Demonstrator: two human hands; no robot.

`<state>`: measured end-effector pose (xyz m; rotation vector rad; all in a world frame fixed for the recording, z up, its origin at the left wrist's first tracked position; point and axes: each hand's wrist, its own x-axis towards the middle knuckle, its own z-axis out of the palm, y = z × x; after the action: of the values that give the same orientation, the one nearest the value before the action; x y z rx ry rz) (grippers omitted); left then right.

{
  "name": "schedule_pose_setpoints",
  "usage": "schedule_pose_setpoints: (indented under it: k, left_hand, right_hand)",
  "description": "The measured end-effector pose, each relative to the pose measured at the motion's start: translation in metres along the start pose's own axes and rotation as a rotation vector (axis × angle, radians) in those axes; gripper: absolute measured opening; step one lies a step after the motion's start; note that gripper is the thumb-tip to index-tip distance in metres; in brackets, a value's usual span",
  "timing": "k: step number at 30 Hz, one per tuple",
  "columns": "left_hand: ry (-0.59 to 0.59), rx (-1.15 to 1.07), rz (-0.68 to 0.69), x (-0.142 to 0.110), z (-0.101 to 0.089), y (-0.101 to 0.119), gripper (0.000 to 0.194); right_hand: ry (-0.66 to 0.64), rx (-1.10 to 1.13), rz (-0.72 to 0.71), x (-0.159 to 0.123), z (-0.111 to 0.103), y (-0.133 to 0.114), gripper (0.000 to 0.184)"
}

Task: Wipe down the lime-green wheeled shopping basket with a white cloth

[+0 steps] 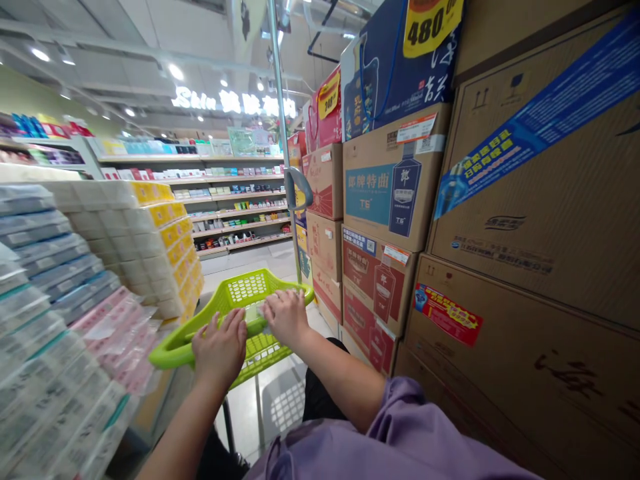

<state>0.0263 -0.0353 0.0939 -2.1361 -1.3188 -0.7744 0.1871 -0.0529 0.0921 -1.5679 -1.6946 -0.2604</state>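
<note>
Left hand (220,350), right hand (286,319) on lime-green cart (173,353); liquor cartons (380,187) stacked beside

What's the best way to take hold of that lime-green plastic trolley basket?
Grip the lime-green plastic trolley basket by its thick near rim from above, where the left hand and right hand lie. That rim runs crosswise and stands clear of the mesh, so fingers can likely curl over it.

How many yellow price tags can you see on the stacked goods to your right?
2: a yellow 480 price tag at the top of the navy gift box, and a yellow 248 price tag on the red gift box. More may be hidden.
</note>
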Motion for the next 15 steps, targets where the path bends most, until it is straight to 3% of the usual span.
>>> schedule_pose_setpoints:
  k: [3, 5, 11, 15]
  left_hand:
    - [-0.038, 0.007, -0.001, -0.0004, -0.0006, -0.0010, 0.043]
    - [-0.061, -0.019, 0.001, -0.0012, -0.0009, -0.0027, 0.044]
    - [-0.045, -0.073, -0.016, -0.0023, 0.0005, -0.0024, 0.046]
    - [-0.046, -0.045, 0.001, -0.0024, 0.0000, -0.0008, 0.045]
  right_hand:
    - [-0.008, 0.049, -0.259, -0.0011, 0.0062, -0.0085, 0.023]
    - [-0.015, 0.076, -0.344, 0.0007, 0.0086, -0.0093, 0.024]
    - [0.033, 0.031, -0.048, 0.0049, 0.0087, -0.0077, 0.023]
    - [0.038, 0.044, -0.285, -0.0016, 0.0084, -0.0116, 0.022]
